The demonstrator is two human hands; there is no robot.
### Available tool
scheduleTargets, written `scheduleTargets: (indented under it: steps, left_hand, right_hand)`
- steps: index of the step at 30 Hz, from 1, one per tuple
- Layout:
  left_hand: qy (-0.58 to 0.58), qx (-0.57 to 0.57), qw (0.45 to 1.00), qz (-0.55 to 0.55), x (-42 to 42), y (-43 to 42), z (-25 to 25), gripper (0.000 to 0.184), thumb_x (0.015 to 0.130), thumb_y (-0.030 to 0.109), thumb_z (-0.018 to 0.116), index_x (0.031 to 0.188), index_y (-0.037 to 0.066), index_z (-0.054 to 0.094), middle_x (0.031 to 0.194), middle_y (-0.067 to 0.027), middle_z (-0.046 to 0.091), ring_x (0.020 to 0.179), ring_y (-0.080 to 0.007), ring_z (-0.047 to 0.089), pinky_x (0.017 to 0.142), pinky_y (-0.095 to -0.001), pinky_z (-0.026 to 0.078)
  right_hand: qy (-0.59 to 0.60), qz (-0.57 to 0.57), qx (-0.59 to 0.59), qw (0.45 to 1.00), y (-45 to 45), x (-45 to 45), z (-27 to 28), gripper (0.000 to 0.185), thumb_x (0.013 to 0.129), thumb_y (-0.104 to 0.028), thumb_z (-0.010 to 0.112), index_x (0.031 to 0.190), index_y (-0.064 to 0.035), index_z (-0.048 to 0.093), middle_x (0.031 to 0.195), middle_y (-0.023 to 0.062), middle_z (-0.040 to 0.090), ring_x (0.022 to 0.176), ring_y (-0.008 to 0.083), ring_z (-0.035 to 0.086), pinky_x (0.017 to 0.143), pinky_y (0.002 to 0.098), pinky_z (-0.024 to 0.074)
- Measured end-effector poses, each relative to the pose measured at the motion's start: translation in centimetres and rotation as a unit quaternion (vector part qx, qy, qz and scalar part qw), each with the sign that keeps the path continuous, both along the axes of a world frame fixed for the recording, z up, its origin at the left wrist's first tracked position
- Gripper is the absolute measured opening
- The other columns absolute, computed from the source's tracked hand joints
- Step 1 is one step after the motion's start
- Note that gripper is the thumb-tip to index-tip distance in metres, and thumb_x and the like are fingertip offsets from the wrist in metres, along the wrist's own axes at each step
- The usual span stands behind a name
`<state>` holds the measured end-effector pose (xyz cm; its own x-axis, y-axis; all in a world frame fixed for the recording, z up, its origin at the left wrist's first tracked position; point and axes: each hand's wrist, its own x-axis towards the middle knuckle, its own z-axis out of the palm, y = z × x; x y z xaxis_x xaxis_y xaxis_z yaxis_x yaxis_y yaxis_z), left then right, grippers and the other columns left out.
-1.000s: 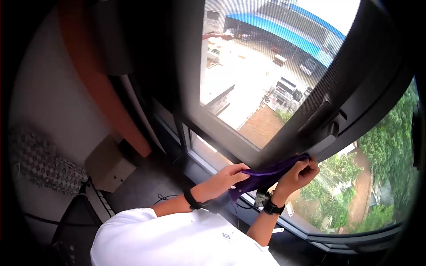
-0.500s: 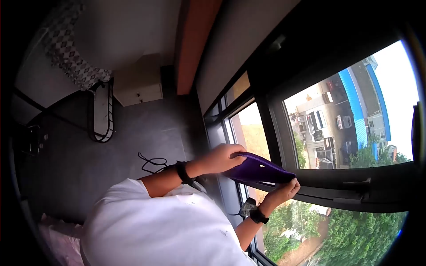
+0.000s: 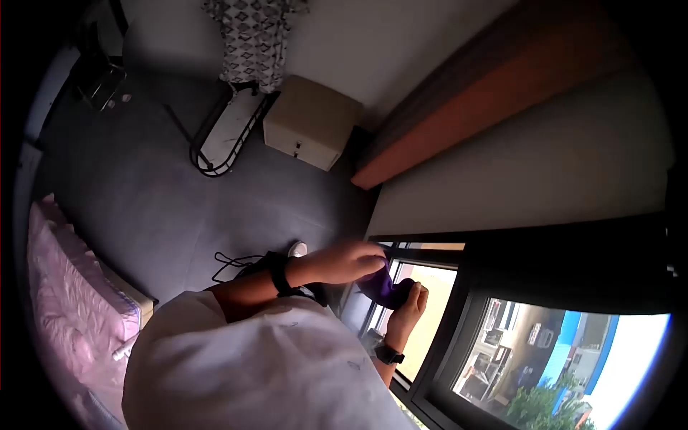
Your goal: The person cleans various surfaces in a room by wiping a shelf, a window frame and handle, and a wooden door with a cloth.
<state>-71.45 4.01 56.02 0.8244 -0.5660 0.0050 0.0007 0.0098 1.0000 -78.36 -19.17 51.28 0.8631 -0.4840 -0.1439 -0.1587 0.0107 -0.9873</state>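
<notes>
A purple cloth [image 3: 387, 289] hangs slack and bunched between my two hands, in front of the window. My left hand [image 3: 351, 262] pinches its upper left end, with the thumb and fingers closed. At its right end, the fingers of my right hand [image 3: 412, 304] are curled tightly on the fabric. The folds hide most of the cloth's shape. Each wrist wears a dark band, a black band [image 3: 280, 277] on the left and a black watch [image 3: 389, 354] on the right.
A dark-framed window [image 3: 441, 337] is close on the right, below an orange curtain [image 3: 444, 136]. A beige cabinet [image 3: 308, 118] and an oval low table [image 3: 228, 132] stand across the floor. Pink bedding [image 3: 79, 287] lies at left. A black cord [image 3: 233, 266] trails near my left forearm.
The view has swung left, showing more floor and the bedding. My hands have come closer together, and the cloth, stretched out before, now sags in folds. Both hands still hold it.
</notes>
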Motion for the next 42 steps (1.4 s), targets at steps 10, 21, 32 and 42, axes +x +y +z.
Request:
scheduleTargets:
  steps: [10, 21, 32, 42]
  left_hand:
    - [-0.092, 0.184, 0.889, 0.410, 2.9, 15.2, -0.1, 0.018, 0.095, 0.017, 0.056, 0.104, 0.004, 0.063, 0.088, -0.0112, 0.065, 0.076, -0.0241, 0.062, 0.069, -0.0319, 0.049]
    - [-0.022, 0.367, 0.846, 0.386, -5.6, 37.4, -3.4, 0.018, 0.095, 0.025, 0.054, 0.094, 0.008, 0.061, 0.080, -0.0090, 0.061, 0.079, -0.0306, 0.058, 0.070, -0.0413, 0.046]
    - [0.058, -0.027, 0.812, 0.580, -11.1, 55.3, -3.0, 0.025, 0.098, 0.023, 0.054, 0.088, 0.000, 0.057, 0.075, -0.0044, 0.057, 0.068, -0.0132, 0.049, 0.063, -0.0300, 0.043]
    - [0.086, -0.218, 0.636, 0.735, -12.2, 75.2, -4.9, 0.019, 0.090, 0.013, 0.063, 0.102, -0.002, 0.060, 0.088, 0.0011, 0.061, 0.080, -0.0078, 0.053, 0.072, -0.0225, 0.043]
  right_hand:
    - [-0.057, 0.482, -0.066, 0.872, 16.0, 24.2, 2.2, 0.009, 0.097, -0.011, 0.058, 0.100, -0.0046, 0.054, 0.081, -0.0030, 0.048, 0.075, 0.0059, 0.044, 0.068, 0.0210, 0.0369]
    - [-0.078, 0.721, -0.016, 0.689, 43.4, 22.4, 8.2, 0.018, 0.092, 0.000, 0.061, 0.110, -0.0024, 0.058, 0.072, -0.0041, 0.047, 0.065, 0.0037, 0.043, 0.060, 0.0186, 0.0357]
    - [-0.117, 0.755, -0.241, 0.598, 72.7, 16.5, 2.9, 0.051, 0.080, -0.026, 0.078, 0.121, -0.0040, 0.056, 0.073, 0.0044, 0.057, 0.066, 0.0131, 0.054, 0.063, 0.0290, 0.0459]
    - [-0.098, 0.799, -0.132, 0.578, 94.9, 18.3, 1.7, 0.063, 0.069, -0.026, 0.087, 0.119, -0.0025, 0.056, 0.077, 0.0028, 0.056, 0.071, 0.0116, 0.055, 0.065, 0.0256, 0.0470]
